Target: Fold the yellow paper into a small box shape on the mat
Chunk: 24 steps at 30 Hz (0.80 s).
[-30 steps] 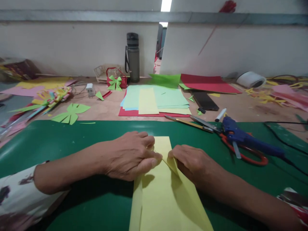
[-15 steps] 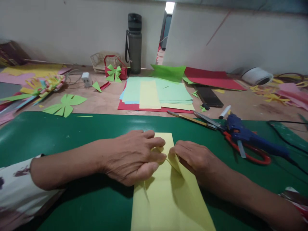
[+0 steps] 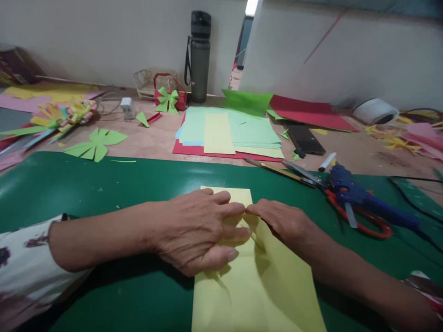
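A yellow sheet of paper [image 3: 235, 295], partly folded with its right side raised, lies on the green mat. My left hand [image 3: 200, 230] rests palm down across its upper left part, fingers spread and pressing on it. At the right edge, my right hand [image 3: 284, 219] is closed on the folded-over part of the paper, its fingertips close to the left index finger. The thumb of the right hand is hidden behind the raised paper.
A blue glue gun [image 3: 360, 193] lies over red-handled scissors [image 3: 374, 228] at right, beside a yellow cutter knife [image 3: 284, 173]. Behind the green mat [image 3: 114, 193] are stacked paper sheets [image 3: 256, 133], a phone [image 3: 306, 138], a bottle [image 3: 200, 69] and green paper leaves [image 3: 95, 143].
My left fingers have slid slightly right across the paper. The paper's right side now stands raised wider, and the right hand's fingers lie flatter along its edge. The view has shifted slightly.
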Available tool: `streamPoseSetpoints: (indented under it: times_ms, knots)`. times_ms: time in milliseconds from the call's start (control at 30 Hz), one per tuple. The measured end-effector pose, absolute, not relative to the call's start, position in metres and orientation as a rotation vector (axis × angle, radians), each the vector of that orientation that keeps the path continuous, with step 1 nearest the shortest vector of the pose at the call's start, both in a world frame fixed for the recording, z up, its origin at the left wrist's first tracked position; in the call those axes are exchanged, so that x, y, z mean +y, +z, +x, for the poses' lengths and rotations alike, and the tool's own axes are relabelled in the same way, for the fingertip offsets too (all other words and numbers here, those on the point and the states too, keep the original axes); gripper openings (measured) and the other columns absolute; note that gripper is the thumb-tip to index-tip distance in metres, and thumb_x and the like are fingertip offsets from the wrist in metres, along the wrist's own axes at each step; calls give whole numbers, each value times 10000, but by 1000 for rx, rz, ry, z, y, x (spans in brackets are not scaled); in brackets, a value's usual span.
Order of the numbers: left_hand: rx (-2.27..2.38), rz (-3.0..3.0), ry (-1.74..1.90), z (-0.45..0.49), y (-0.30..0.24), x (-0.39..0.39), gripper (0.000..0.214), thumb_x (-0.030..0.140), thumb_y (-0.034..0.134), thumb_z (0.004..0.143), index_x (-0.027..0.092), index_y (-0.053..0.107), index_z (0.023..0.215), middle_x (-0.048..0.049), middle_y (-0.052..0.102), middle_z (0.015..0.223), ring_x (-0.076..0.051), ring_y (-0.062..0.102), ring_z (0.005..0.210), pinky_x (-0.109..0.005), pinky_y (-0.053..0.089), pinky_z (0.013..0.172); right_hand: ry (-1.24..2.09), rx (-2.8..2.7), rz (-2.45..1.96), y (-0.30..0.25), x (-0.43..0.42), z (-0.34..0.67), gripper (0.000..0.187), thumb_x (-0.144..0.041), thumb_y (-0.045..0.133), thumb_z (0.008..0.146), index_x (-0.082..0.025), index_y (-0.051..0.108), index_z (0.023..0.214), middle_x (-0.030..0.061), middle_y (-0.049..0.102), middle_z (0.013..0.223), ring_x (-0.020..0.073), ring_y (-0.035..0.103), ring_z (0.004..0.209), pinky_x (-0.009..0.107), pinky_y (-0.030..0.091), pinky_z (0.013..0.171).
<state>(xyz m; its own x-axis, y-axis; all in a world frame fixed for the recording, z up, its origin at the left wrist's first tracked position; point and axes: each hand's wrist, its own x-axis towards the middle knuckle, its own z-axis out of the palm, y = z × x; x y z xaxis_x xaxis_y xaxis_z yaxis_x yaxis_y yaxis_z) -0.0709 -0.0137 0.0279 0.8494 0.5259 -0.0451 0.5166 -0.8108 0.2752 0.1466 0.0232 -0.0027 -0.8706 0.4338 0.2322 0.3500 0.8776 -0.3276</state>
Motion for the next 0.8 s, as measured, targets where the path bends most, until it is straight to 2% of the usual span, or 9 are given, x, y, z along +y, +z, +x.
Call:
streamPoseSetpoints:
  times_ms: [233, 400, 633, 733, 800]
  knots:
    - [836, 2761, 72, -67, 25, -16, 303, 453, 372, 856, 221, 536, 960, -71, 486, 969, -216, 423, 772, -371, 366, 702, 511, -2721, -705, -3, 23, 150, 241, -100, 431, 816, -134, 529, 1033, 87, 638, 888, 187, 596, 781, 296, 476, 663]
    - [888, 2763, 95, -66, 24, -16, 287, 458, 385, 851, 227, 543, 914, -69, 480, 958, -220, 423, 784, -373, 363, 702, 623, -2654, -734, -1, 23, 151, 280, -156, 501, 800, -176, 516, 1079, 80, 640, 1000, 185, 610, 867, 280, 490, 716]
    - [951, 2756, 57, -67, 28, -14, 273, 392, 365, 867, 225, 580, 882, -73, 481, 905, -211, 411, 763, -361, 346, 691, 593, -2702, -861, -3, 21, 156, 146, -187, 451, 837, -185, 537, 954, 60, 634, 792, 191, 589, 685, 298, 456, 583]
    - [962, 2760, 64, -68, 27, -14, 279, 395, 363, 872, 232, 587, 899, -73, 484, 916, -215, 410, 781, -365, 338, 699, 572, -2702, -808, -4, 21, 158, 277, -164, 444, 849, -175, 491, 1122, 62, 641, 878, 180, 588, 747, 288, 458, 641]
    - [968, 2759, 64, -68, 27, -13, 285, 397, 357, 876, 236, 590, 908, -75, 483, 919, -219, 406, 791, -367, 333, 705, 536, -2700, -743, -6, 21, 159, 419, -152, 433, 858, -177, 387, 1274, 67, 637, 939, 170, 585, 786, 279, 455, 675]
